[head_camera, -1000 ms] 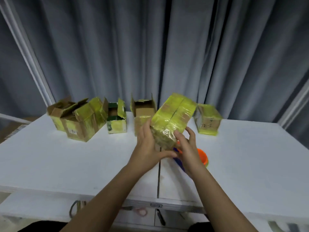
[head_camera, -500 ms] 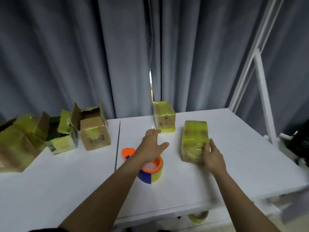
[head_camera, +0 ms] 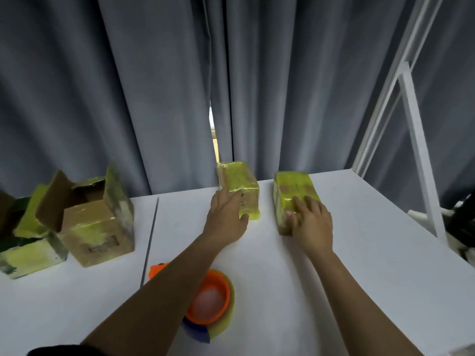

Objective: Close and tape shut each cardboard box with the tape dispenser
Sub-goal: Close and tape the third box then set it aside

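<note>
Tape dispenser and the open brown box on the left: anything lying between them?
No object. In the head view, only bare white table separates the tape dispenser from the open brown box, crossed by the dark seam between the two tabletops.

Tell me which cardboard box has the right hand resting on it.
The taped box farthest right: the right hand lies on its near end. The left hand touches the neighbouring taped box; the open boxes stand untouched.
</note>
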